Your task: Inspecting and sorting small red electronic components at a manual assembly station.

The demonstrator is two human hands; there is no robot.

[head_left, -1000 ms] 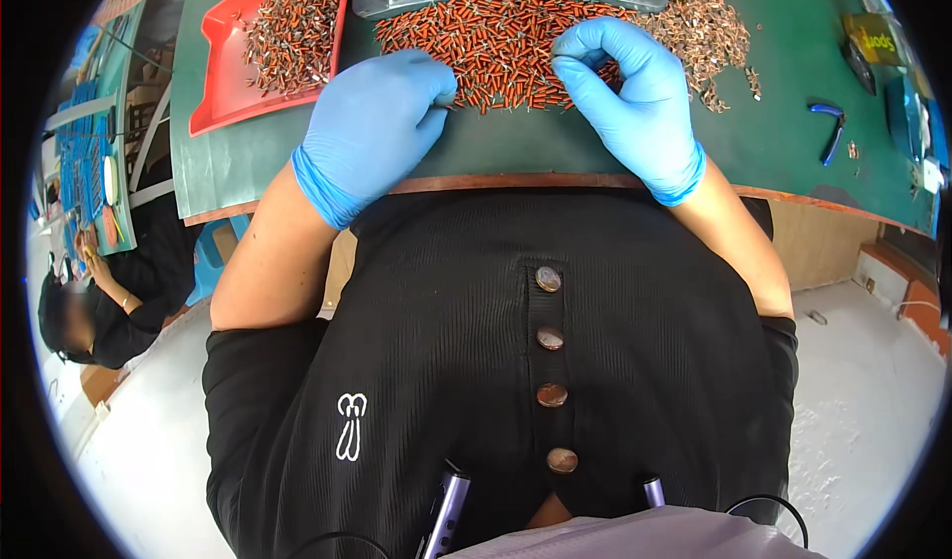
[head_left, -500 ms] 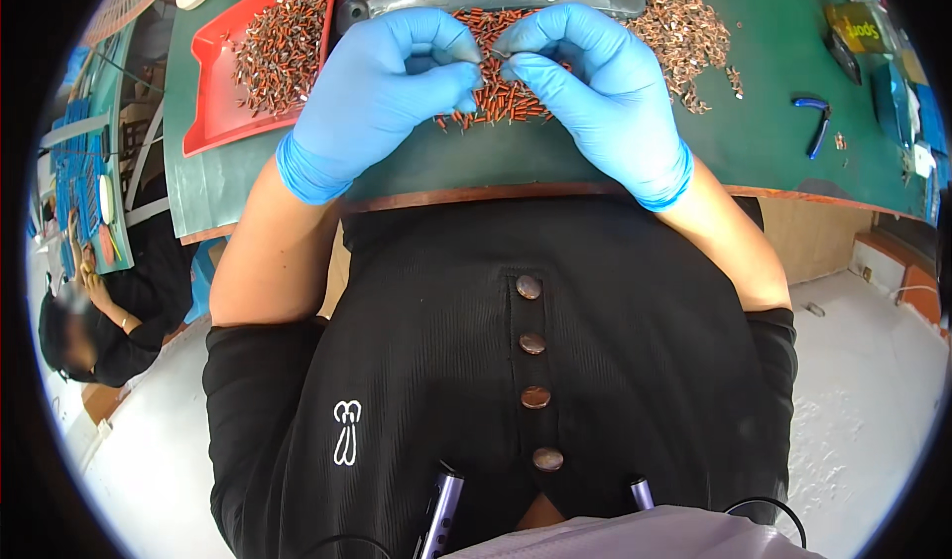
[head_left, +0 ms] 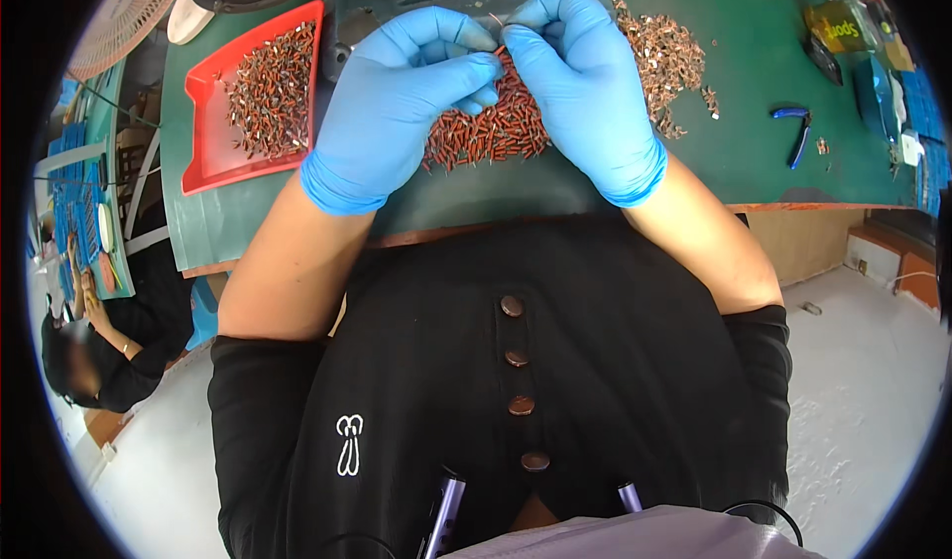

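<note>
Both of my hands wear blue gloves and meet above a heap of small red cylindrical parts (head_left: 486, 140) with metal ends. The thumb and fingers of my left hand (head_left: 392, 103) are pinched together, and a tiny red part (head_left: 500, 51) shows at their tips. Opposite it, my right hand (head_left: 585, 88) also pinches with thumb and forefinger. A thin wire-like piece (head_left: 496, 19) sticks out beside its fingertips; whether it is joined to the red part I cannot tell. Behind my hands stands a dark grey machine or fixture (head_left: 347, 23), partly covered by them.
At left, a red tray (head_left: 203, 167) holds many small metal-and-red parts. Right of my hands lies a heap of copper-coloured pieces (head_left: 679, 63). Blue-handled cutters (head_left: 803, 137) rest farther right. A fan (head_left: 114, 18) stands at far left; another person (head_left: 149, 311) sits beyond the table's left side.
My hands have moved slightly farther over the table, uncovering more of the red heap. The whole view has shifted a little. Both hands keep their pinch.
</note>
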